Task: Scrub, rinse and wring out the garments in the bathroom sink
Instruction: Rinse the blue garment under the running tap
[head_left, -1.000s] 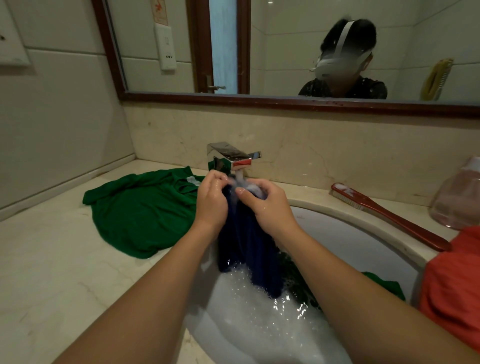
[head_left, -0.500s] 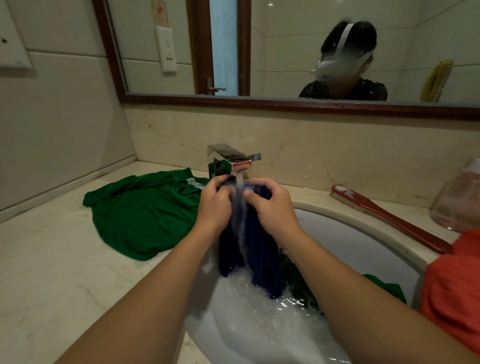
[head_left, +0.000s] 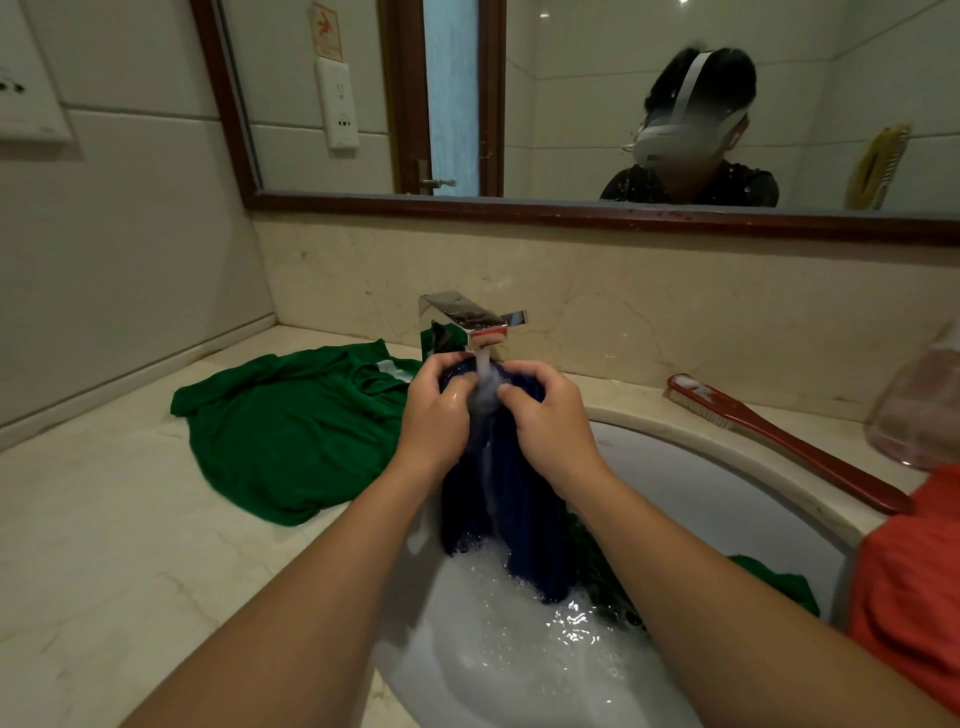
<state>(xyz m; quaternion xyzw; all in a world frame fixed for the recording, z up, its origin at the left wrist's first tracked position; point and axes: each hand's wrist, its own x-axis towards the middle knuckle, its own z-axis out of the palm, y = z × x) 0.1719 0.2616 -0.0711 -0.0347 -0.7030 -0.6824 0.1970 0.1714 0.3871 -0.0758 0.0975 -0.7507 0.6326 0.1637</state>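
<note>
Bathroom sink (head_left: 727, 447) below the faucet (head_left: 470, 325): both hands, left hand (head_left: 436, 421) and right hand (head_left: 550, 423), fingers clenched on the navy garment (head_left: 498, 499), rinsing; wringing likely next.

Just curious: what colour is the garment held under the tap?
The garment is dark navy blue, seen best in the head view.

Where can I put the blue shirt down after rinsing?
On the bare counter left of the sink, nearer you than the green garment. The right side is crowded: scrubbing brush, pink container, orange cloth.
</note>
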